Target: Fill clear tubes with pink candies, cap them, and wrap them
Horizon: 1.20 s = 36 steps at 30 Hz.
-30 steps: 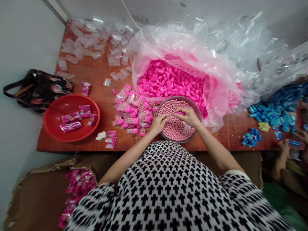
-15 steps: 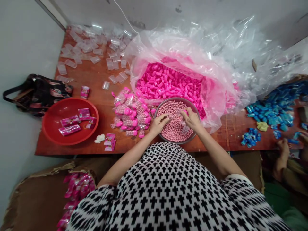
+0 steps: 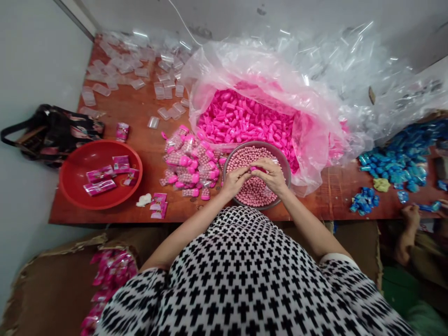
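Over a round grey bowl point(image 3: 226, 173) of small pink balls point(image 3: 252, 192), my two hands meet at the fingertips. My left hand point(image 3: 235, 182) is closed in a pinch on a small clear plastic container, mostly hidden by the fingers. My right hand point(image 3: 271, 176) is curled with a bright pink cap point(image 3: 253, 169) at its fingertips, against the left fingers. Something clear and shiny point(image 3: 275, 161) shows by the right knuckles. Left of the bowl lies a heap of filled clear containers with pink caps point(image 3: 189, 163).
Behind the bowl is a plastic bag point(image 3: 315, 135) of pink caps point(image 3: 241, 116). Clear containers point(image 3: 168, 88) lie scattered at the back left. A red basin point(image 3: 70, 186) holds pink packets point(image 3: 100, 187). Rightward are blue pieces point(image 3: 395, 163) and another person's hand point(image 3: 411, 217).
My hands have come together over the bowl; the right moved left, bringing the pink cap to the left fingertips. The other person's hand at the far right shifted slightly.
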Available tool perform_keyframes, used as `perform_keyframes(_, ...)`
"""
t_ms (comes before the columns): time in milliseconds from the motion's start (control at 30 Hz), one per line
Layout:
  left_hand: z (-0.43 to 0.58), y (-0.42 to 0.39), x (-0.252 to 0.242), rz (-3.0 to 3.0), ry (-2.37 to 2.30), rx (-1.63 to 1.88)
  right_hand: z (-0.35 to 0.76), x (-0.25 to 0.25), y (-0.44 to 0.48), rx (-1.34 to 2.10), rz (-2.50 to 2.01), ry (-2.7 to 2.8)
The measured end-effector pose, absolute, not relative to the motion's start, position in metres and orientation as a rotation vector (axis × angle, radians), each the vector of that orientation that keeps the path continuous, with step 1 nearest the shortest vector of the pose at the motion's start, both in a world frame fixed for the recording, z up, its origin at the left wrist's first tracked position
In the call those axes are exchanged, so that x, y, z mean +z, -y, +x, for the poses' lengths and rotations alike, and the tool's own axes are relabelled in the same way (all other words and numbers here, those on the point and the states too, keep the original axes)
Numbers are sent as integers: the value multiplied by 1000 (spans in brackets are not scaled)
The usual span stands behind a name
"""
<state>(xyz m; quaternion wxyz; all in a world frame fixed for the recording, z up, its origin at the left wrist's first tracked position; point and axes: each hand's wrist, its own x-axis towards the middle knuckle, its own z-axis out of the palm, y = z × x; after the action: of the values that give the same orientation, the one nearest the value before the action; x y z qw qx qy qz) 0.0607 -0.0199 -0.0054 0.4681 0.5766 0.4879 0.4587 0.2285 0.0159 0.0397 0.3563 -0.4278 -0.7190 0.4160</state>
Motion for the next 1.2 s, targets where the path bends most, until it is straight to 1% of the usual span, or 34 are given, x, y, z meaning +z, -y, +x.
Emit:
perform_keyframes(133, 62, 19, 0, 1417, -1221, 1179, 227, 37, -10, 1097, -1149, 1742)
perform_keyframes(333, 64, 15, 6, 1365, -1191, 1158, 219, 48, -9, 956, -1212, 1665)
perform_keyframes(533, 59, 19, 5, 1272, -1247, 1170, 215, 45, -8, 1016, -1238, 1716)
perform_keyframes(667, 53, 16, 12, 1326, -1247, 1143, 224, 51, -4, 967, -1238, 1899)
perform_keyframes(800, 49, 14, 22, 1384, -1204, 1107, 236, 58, -3, 801, -1167, 2181)
perform_keyframes(967, 50, 20, 25, 1464, -1251, 1051, 237, 49, 1, 641, -1167, 2344)
perform_keyframes(1067, 56, 22, 20, 1325, -1283, 1065, 232, 43, 4, 641, -1164, 2365)
perform_keyframes(1200, 68, 23, 15, 860, -1169, 1051, 223, 49, 4, 769, -1220, 2263)
